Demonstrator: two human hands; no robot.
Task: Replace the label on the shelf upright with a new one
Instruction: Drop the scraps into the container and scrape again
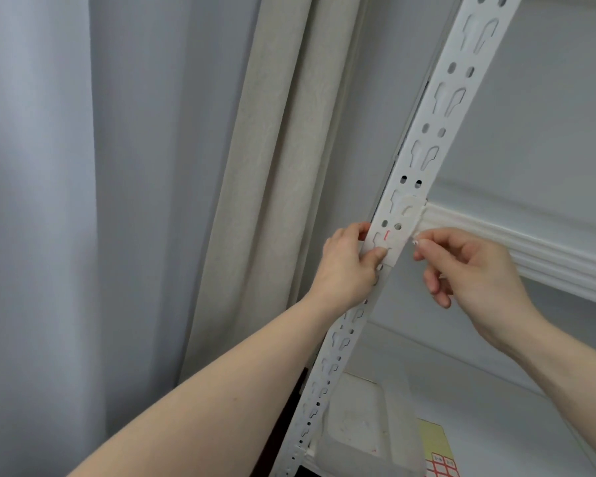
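A white slotted shelf upright (437, 108) runs diagonally from top right to bottom centre. A white label (394, 232) with a small red mark is stuck across it at mid-height. My left hand (348, 266) grips the upright from the left, its thumb pressing on the label's lower edge. My right hand (472, 266) is just right of the upright, thumb and forefinger pinching a small white scrap (415, 242) beside the label's right edge.
A beige curtain (283, 166) hangs left of the upright against a grey wall. A white moulded rail (530, 246) runs to the right. Below sit a translucent plastic box (365, 418) and a sheet of red-bordered labels (441, 466).
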